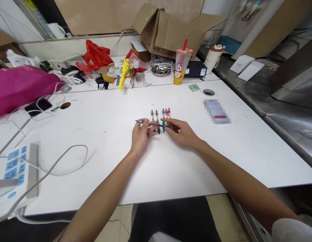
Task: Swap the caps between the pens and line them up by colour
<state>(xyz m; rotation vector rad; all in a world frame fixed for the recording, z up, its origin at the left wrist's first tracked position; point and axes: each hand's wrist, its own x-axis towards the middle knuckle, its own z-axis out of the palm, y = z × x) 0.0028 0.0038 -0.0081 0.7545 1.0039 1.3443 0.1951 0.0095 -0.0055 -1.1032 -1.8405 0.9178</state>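
Bare forearms (105,188) are stretching over the white table (95,101); the left hand (141,137) is pinching a dark pen (155,124) near one end, and the right hand (180,132) is grasping it near the other. It is crossing above a row — two black pens (156,115), a blue pen (163,112), two red pens (169,112) — while a drink cup (180,72) is standing farther back.

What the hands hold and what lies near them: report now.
Left hand and right hand both on one pen. Row of pens on table, beneath the hands. Drink cup standing beyond.
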